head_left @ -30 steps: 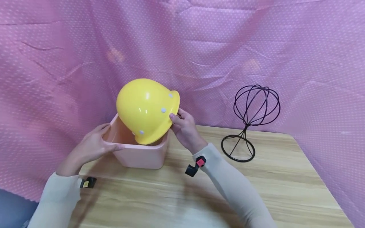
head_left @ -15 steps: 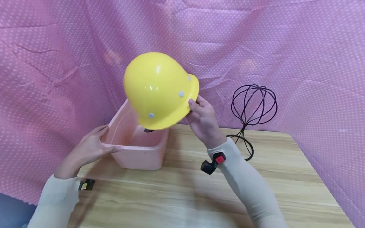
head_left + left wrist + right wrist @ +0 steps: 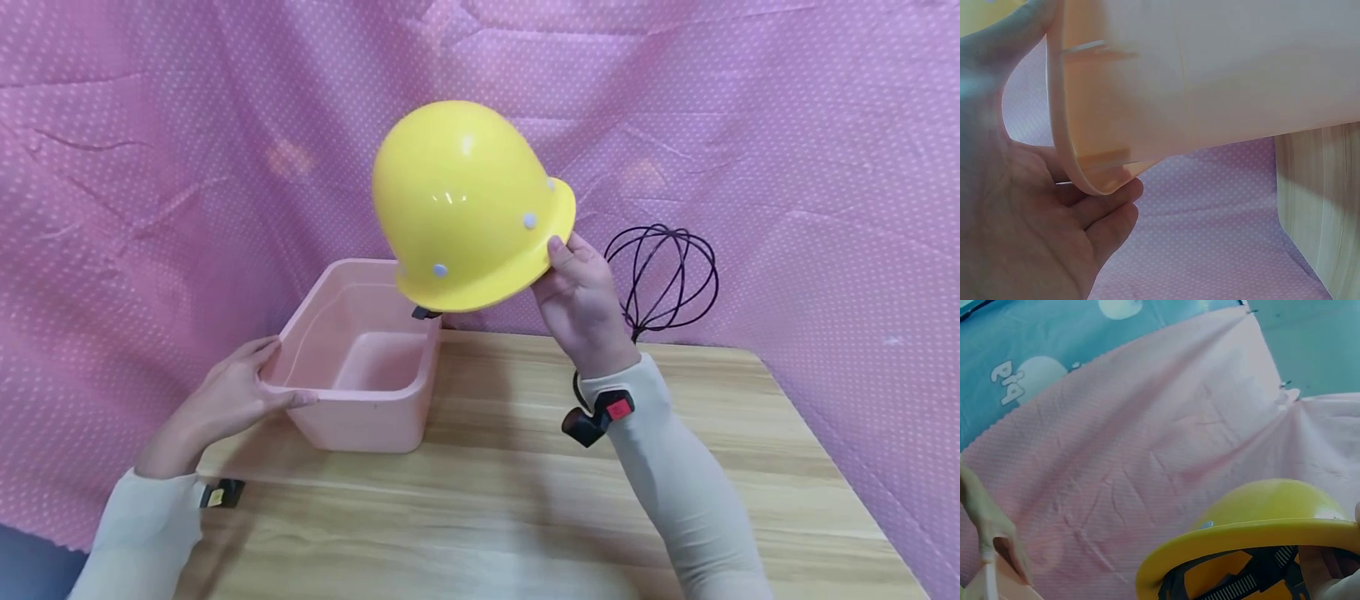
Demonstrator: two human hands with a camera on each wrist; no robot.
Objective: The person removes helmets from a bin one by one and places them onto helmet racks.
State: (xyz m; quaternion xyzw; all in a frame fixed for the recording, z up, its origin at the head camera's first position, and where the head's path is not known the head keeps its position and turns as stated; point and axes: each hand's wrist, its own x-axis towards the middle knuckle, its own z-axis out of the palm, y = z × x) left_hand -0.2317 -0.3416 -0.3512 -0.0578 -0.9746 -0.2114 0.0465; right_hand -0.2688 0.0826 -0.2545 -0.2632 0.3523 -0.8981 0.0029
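A yellow hard hat (image 3: pixel 465 200) hangs tilted in the air, above and right of the pink plastic bin (image 3: pixel 360 423). My right hand (image 3: pixel 585 308) pinches its brim, with the thumb on top and the other fingers underneath. Black inner straps (image 3: pixel 1235 589) show inside the hat in the right wrist view. At the bin's near left corner, my left hand (image 3: pixel 232 392) grips the rim; in the left wrist view its fingers (image 3: pixel 1113 228) curl round the bin's edge. The part of the bin's interior that shows holds nothing.
Behind my right hand stands a black wire hat stand (image 3: pixel 637 327) with a round wire top; its base is mostly hidden. The wooden table (image 3: pixel 450 517) carries the bin and stand. A pink dotted cloth (image 3: pixel 750 125) hangs behind.
My right hand has lifted the hard hat out of the bin, up and to the right. My left hand has kept its grip on the bin's rim.
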